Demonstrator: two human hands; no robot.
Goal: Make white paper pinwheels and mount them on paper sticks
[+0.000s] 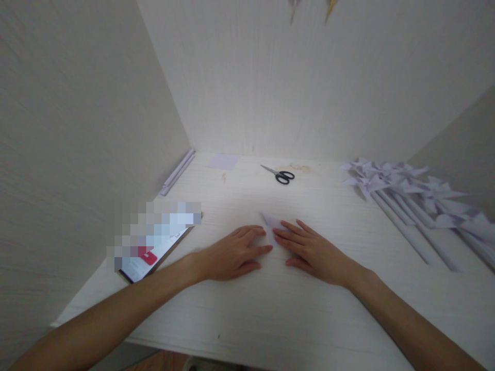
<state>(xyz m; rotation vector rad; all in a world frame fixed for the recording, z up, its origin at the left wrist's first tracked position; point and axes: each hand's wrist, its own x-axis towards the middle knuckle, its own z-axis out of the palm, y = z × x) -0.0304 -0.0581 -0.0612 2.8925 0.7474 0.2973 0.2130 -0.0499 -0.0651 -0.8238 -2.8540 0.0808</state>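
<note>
While both hands press flat, folded paper (271, 222) (pale lilac) lies beneath.

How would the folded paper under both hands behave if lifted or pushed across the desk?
The folded paper looks thin, so probably light and floppy. Both the left hand and right hand press it flat, hinting it may spring open. It would likely slide easily on the smooth desk.

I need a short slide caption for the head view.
Both hands press folded paper flat; scissors beyond.
</note>
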